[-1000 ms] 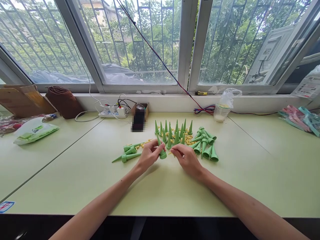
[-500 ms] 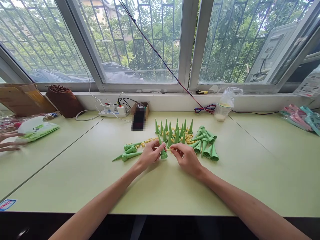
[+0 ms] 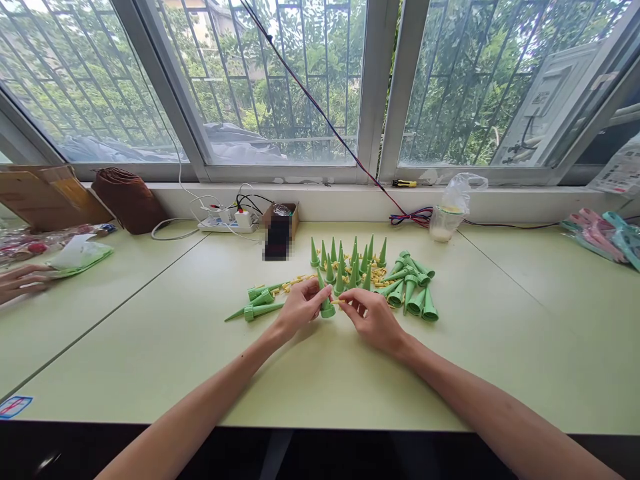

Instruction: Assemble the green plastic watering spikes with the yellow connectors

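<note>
Hold the green cone (image 3: 327, 310) steady with my left hand (image 3: 301, 305); align the yellow peg squarely with its collar, and apply light, straight pressure. My left fingers are clamped on the cone, point up. My right hand's (image 3: 373, 315) thumb and fingertips pinch the yellow peg (image 3: 339, 301) beside the collar; contact there is unclear. Upright cones (image 3: 354, 275) stand just beyond my fingers.

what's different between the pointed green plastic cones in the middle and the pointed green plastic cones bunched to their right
The middle green cones stand upright, tips up, while the right-hand green cones lie in a jumbled heap. The middle ones have their wide ends facing down; several right-hand ones show open, hollow wide ends. Both groups share a green colour and long tapered shape.
</note>
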`<state>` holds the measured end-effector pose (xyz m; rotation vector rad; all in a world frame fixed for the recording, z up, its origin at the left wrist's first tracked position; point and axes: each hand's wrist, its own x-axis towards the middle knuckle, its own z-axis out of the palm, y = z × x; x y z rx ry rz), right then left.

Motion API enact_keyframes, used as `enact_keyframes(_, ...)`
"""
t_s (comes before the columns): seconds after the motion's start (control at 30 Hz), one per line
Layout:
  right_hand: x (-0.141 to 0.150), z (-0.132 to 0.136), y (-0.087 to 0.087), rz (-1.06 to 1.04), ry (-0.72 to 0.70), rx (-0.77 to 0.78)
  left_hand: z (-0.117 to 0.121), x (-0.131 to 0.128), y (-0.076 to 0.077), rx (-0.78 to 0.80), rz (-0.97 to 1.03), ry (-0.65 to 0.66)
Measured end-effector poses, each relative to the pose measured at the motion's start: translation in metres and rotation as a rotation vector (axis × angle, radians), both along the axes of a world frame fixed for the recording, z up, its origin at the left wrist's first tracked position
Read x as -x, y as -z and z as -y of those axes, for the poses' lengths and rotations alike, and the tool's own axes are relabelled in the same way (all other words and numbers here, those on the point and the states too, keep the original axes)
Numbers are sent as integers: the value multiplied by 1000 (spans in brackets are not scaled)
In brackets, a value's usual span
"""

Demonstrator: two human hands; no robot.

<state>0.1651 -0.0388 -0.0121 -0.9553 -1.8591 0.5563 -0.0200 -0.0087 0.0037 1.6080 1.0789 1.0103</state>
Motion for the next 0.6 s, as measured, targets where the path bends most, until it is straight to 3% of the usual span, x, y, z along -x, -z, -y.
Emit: enact_keyframes(0.6, 0, -1, 3, 7, -36, 27, 4, -2, -6, 25, 20, 20)
